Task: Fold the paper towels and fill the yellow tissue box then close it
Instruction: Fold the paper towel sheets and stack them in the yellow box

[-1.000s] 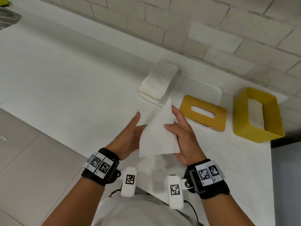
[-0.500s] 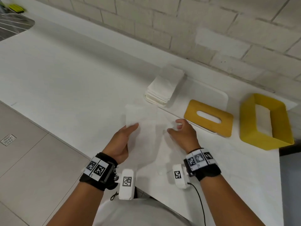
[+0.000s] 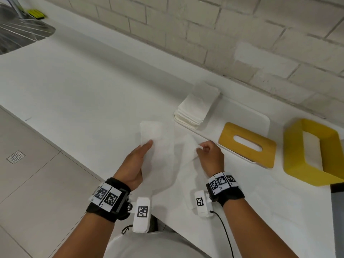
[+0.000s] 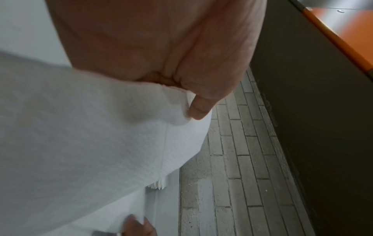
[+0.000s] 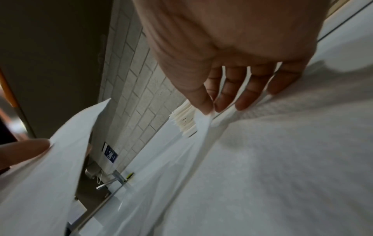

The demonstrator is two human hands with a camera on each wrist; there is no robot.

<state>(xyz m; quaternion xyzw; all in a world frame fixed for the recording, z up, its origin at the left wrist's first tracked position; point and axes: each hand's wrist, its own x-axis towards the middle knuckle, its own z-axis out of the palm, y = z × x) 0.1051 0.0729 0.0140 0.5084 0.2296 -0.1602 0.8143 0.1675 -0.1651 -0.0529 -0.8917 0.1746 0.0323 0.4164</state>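
A white paper towel (image 3: 162, 157) hangs spread between both hands just above the white counter (image 3: 83, 86). My left hand (image 3: 147, 146) pinches its left edge, thumb (image 4: 198, 110) on top and fingers hidden behind the sheet. My right hand (image 3: 202, 148) pinches the right corner between thumb and fingertips (image 5: 222, 103). A stack of folded towels (image 3: 195, 108) sits on a white tray (image 3: 253, 116) behind the hands. The yellow slotted lid (image 3: 247, 146) lies on the tray's right end. The yellow tissue box (image 3: 312, 153) stands further right, its opening facing me.
A steel sink (image 3: 22, 30) and a yellow sponge (image 3: 36, 13) are at the far left. A white brick wall (image 3: 204, 34) runs behind the counter. The counter's front edge runs diagonally, with tiled floor (image 3: 28, 164) to its left.
The towel was held up between close hands. The hands have since lowered and moved apart, spreading the sheet wide just over the counter.
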